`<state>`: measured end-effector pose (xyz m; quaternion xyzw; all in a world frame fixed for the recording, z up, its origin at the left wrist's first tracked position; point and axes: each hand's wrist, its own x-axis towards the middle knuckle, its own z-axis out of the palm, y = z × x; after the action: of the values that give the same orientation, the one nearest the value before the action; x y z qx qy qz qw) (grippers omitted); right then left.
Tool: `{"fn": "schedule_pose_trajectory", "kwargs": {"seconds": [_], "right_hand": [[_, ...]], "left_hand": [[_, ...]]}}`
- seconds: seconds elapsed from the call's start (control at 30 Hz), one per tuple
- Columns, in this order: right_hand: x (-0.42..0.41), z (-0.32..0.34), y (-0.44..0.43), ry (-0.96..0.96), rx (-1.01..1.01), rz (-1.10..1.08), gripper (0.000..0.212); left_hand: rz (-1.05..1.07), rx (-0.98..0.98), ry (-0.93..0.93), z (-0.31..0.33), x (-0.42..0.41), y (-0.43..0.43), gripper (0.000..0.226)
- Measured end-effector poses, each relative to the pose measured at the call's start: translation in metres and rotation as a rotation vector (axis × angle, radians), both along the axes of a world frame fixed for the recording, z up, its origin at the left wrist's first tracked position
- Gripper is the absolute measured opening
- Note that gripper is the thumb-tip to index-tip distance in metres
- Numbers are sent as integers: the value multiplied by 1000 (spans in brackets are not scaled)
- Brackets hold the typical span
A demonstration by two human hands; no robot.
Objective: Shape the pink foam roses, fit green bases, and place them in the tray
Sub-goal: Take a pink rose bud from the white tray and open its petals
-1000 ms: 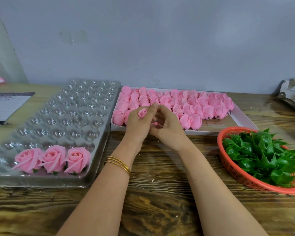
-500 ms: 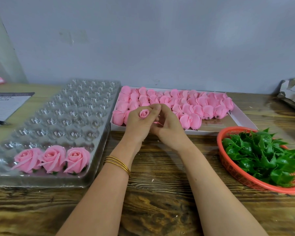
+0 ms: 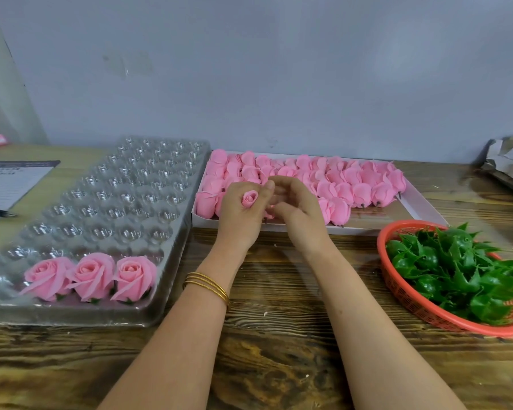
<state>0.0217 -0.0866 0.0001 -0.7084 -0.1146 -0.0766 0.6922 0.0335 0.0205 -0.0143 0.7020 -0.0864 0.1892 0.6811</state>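
Pink foam rose (image 3: 250, 199) held in curled fingers (image 3: 249, 187) of left hand (image 3: 237, 217), right hand (image 3: 301, 216) just beside it, its fingers blurred, grip cannot be told

Three opened pink roses (image 3: 89, 276) stand in the nearest row of the clear tray (image 3: 148, 184), at the left edge of the counter (image 3: 279, 335). Closed buds (image 3: 353, 190) lie packed in the white box (image 3: 421, 205) (one tight bud (image 3: 250, 199) sits upright in the left grip (image 3: 240, 216)); green bases (image 3: 456, 273) fill the red basket (image 3: 421, 313) at the right edge.

left hand (image 3: 238, 216) grips rose (image 3: 250, 199), fingers (image 3: 262, 193) curled; right hand (image 3: 301, 216) beside it, relaxed, blurred.
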Motion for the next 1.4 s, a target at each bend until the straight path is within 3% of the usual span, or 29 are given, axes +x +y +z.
{"fn": "schedule_pose_trajectory", "kwargs": {"seconds": [0.1, 0.17, 0.43, 0.93, 1.03, 1.2, 1.4], "right_hand": [[0, 3, -2, 29, 52, -40, 39], [-1, 2, -1, 17, 23, -47, 28], [-2, 0, 4, 8, -107, -71, 24], [-1, 0, 2, -10, -138, -57, 19], [-1, 0, 1, -30, -132, -58, 15], [-1, 0, 3, -58, -125, -84, 7], [-2, 0, 4, -65, -157, -93, 7]], "left_hand": [[70, 164, -51, -6, 6, 2, 43], [89, 215, -62, -6, 3, 1, 37], [72, 247, -92, -9, -1, -4, 34], [95, 247, -116, -8, -2, -5, 51], [82, 259, -117, -6, -4, -5, 45], [39, 237, -88, -4, -6, -4, 10], [44, 218, -61, -5, -4, -4, 12]]}}
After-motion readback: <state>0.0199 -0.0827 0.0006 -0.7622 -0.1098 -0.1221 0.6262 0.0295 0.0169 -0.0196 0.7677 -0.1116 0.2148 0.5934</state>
